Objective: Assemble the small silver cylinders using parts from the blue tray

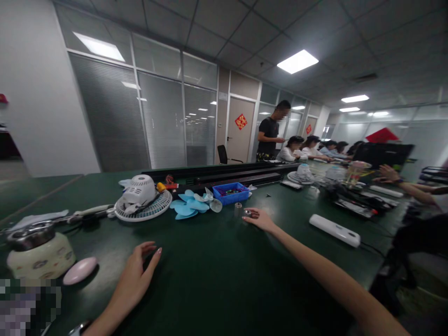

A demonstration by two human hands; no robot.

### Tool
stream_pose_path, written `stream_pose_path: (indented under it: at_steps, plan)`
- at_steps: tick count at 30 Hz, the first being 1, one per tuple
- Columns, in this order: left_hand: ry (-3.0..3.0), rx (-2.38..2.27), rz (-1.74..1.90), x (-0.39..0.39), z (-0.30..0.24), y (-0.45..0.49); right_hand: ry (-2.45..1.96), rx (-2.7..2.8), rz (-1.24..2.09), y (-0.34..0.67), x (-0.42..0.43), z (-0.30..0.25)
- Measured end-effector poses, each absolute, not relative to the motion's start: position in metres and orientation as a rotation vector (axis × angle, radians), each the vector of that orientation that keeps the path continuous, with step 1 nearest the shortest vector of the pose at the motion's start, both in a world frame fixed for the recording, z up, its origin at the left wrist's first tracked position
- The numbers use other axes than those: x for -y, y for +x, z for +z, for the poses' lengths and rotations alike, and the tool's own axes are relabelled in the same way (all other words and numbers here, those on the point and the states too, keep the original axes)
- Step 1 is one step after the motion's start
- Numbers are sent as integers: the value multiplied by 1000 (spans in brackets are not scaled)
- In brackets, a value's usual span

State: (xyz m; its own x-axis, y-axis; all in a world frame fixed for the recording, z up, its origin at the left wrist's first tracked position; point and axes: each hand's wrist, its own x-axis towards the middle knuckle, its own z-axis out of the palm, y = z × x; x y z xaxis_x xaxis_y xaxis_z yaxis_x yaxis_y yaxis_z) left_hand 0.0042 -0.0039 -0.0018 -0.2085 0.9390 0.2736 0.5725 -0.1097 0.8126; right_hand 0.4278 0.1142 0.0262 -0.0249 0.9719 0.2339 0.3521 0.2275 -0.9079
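My right hand [259, 219] reaches far forward over the green table, its fingers closed around a small shiny metal cylinder [247, 213]. Just left of those fingertips a similar metal cylinder [238, 209] stands upright on the table. My left hand [139, 270] is nearer, low over the table, with thumb and fingers apart and nothing between them. Behind the standing cylinder is a blue bin [229, 199] with small parts and wires in it. Light blue fan blades [189, 205] lie in a heap to its left. What the cylinders are is too small to tell.
A white fan head with its grille [143, 210] lies at the left back. A patterned jar [42, 259] and a pink oval object [80, 271] are near left. A white power strip [334, 229] lies right of my right arm. Other people sit along the table's far right.
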Motion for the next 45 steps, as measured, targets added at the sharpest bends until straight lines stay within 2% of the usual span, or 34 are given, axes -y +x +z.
stream_pose_path:
  at_steps: [8,14,20,29,35,37,42,45]
  plan:
    - [1727,-1774,1282,7,1,9,-1225,1497,1039,377,-93,35]
    - [1933,-1690,1314,23,15,19,-932,1920,1202,267,-48,49]
    - [2000,-1540,1346,35,24,27,-642,1958,1276,207,-27,36]
    - [1815,-1482,1393,31,41,39,-628,1951,1167,203,-26,16]
    - [1656,-1492,1607,20,35,27,-659,1968,1172,202,-26,14]
    - [1686,-1544,1529,19,30,20,-676,1963,1179,201,-26,13]
    - [1850,-1606,1076,24,18,11,-712,1912,1132,217,-25,23]
    - [1894,-1579,1058,24,14,11,-807,1908,988,258,-33,33]
